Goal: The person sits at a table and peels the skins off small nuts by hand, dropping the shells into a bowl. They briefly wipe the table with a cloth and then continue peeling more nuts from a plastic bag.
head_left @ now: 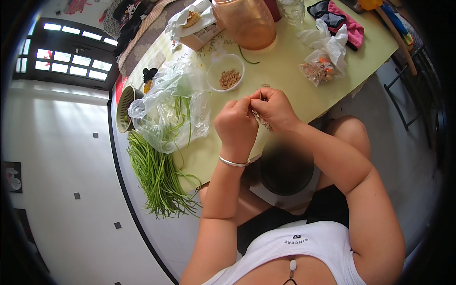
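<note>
My left hand (236, 122) and my right hand (276, 111) meet over the table's near edge. Thumbs and fingers of both are pinched together, fingertips touching. Whatever sits between them is mostly hidden and too small to name. Below the fingers, a few small pale pieces (267, 126) show by the right palm. Just beyond the hands stands a round transparent plastic bowl (212, 78), partly filled with small tan, elongated pieces (230, 79) that resemble peanuts. A dark round bin (285, 173), blurred at its top, is between my knees under the hands.
Left on the yellow-green table (294, 102) lie a crumpled plastic bag (164, 126) and long green stems (154, 171) overhanging the edge. A green basket (125, 109) is beside them. Farther back stand an amber jar (249, 26) and a box (202, 35); right, a snack bag (320, 70).
</note>
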The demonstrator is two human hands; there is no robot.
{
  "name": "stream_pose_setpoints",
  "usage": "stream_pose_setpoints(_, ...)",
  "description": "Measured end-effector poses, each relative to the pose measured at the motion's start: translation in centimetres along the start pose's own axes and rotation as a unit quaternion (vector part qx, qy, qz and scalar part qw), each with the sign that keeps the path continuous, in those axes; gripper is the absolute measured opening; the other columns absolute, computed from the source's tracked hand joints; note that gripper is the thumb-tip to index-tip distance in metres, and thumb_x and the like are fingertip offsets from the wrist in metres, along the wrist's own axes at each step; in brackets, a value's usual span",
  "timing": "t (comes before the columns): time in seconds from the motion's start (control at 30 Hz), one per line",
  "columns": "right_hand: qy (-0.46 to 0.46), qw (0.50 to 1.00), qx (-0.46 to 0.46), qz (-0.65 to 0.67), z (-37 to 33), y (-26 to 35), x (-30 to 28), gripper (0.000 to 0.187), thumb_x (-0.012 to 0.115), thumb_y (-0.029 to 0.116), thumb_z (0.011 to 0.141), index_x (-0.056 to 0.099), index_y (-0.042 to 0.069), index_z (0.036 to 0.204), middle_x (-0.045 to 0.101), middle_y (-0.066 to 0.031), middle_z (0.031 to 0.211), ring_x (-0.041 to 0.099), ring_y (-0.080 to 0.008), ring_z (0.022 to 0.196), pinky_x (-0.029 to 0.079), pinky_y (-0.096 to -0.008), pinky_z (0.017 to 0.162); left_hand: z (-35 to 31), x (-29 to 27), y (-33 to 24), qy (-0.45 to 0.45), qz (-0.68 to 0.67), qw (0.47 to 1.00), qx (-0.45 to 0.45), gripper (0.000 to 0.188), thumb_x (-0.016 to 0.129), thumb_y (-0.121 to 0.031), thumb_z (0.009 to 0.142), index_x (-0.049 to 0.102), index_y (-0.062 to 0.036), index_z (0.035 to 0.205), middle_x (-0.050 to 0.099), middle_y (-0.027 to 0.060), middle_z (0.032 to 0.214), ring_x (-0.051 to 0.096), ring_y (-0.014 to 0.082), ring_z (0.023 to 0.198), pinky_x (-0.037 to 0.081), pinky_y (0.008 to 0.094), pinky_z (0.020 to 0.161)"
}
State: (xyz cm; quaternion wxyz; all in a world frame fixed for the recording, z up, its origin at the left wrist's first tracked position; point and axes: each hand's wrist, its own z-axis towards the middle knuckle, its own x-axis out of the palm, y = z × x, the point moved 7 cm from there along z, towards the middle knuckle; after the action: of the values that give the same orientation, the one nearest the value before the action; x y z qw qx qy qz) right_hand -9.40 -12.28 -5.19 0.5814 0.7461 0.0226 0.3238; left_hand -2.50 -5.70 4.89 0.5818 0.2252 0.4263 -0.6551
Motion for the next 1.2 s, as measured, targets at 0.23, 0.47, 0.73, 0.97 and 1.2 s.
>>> stream_pose_setpoints(0.23, 0.053, 0.998, 0.018, 0.008, 0.0, 1.0, 0.5, 0.009, 0.063, 0.007, 0.079, 0.062, -0.001, 0.076, 0.058, -0.0001, 0.068, 0.05, -0.0061, 0.06, 0.042, -0.0242, 0.054, -0.2, -0.5, 0.3, 0.008, -0.048, 0.999, -0.01, 0.019, 0.068, 0.003, 0.07, 0.072, -0.0038, 0.088, 0.066, 0.0124, 0.072, 0.064, 0.0243, 0.062, 0.05, 0.0322, 0.056)
stream_pose_setpoints(0.47, 0.104, 0.991, 0.078, 0.029, -0.2, 2.3, 0.5, 0.007, 0.062, 0.007, 0.079, 0.063, 0.0, 0.078, 0.057, 0.0015, 0.067, 0.047, -0.0035, 0.058, 0.038, -0.022, 0.05, -0.5, 1.0, 4.1, 0.056, -0.485, 0.841, -0.234, 0.016, 0.068, 0.007, 0.076, 0.069, 0.0049, 0.092, 0.07, 0.0122, 0.078, 0.066, 0.0148, 0.061, 0.056, 0.024, 0.058)
stream_pose_setpoints(0.73, 0.107, 0.993, 0.047, -0.027, -0.1, 3.3, 0.4, 0.007, 0.063, 0.009, 0.078, 0.064, 0.002, 0.078, 0.057, 0.0023, 0.067, 0.047, -0.0031, 0.058, 0.037, -0.0211, 0.05, -0.4, 2.3, 5.4, 0.126, -0.561, 0.759, -0.305, 0.013, 0.069, 0.004, 0.078, 0.067, 0.0032, 0.091, 0.069, 0.0106, 0.078, 0.065, 0.0137, 0.061, 0.052, 0.0228, 0.055)
stream_pose_setpoints(0.97, 0.063, 0.997, 0.053, 0.005, 0.1, 2.4, 0.0, 0.007, 0.059, 0.008, 0.08, 0.063, 0.002, 0.084, 0.057, 0.0001, 0.07, 0.044, -0.004, 0.055, 0.034, -0.0213, 0.048, 0.2, 1.7, 5.2, 0.072, -0.547, 0.788, -0.272, 0.009, 0.067, 0.004, 0.08, 0.065, 0.0027, 0.088, 0.067, 0.0085, 0.076, 0.063, 0.0134, 0.06, 0.051, 0.023, 0.057)
stream_pose_setpoints(1.2, 0.051, 0.993, 0.098, 0.046, 0.2, 2.0, -0.2, 0.007, 0.056, 0.007, 0.084, 0.06, 0.003, 0.088, 0.056, -0.0015, 0.073, 0.041, -0.0046, 0.055, 0.03, -0.0197, 0.048, 2.8, -2.1, 7.2, -0.108, -0.183, 0.97, -0.115, 0.012, 0.065, 0.005, 0.08, 0.069, 0.0037, 0.092, 0.068, 0.0081, 0.077, 0.065, 0.0125, 0.063, 0.051, 0.0235, 0.06)
